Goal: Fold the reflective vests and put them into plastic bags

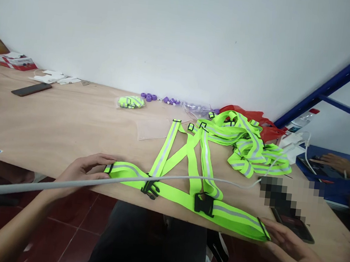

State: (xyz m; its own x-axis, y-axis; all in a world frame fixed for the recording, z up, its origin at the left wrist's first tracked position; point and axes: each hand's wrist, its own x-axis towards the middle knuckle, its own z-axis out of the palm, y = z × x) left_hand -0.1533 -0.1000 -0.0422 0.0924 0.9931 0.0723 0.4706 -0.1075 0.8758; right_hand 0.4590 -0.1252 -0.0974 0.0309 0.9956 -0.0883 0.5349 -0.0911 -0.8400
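A neon-yellow reflective safety vest [190,159] made of elastic straps with grey stripes lies spread along the table's front edge. Its waist strap runs from hand to hand, with crossed straps above it. My left hand [85,169] has thumb and fingers closed around the strap's left end, by a black slider [108,168]. At the right end, my right hand [291,243] pinches the strap beside another black slider [264,229]. Two black buckle parts, a pronged one [151,188] and a socket [204,204], sit on the waist strap, apart from each other.
More reflective straps [248,143] are heaped at the back right by a red plastic bag [269,126]. A bagged vest [131,102] and purple pieces [149,97] lie near the wall. A white cable [170,176] crosses the view. Phones [31,89] and another person's hand [340,164] flank the area.
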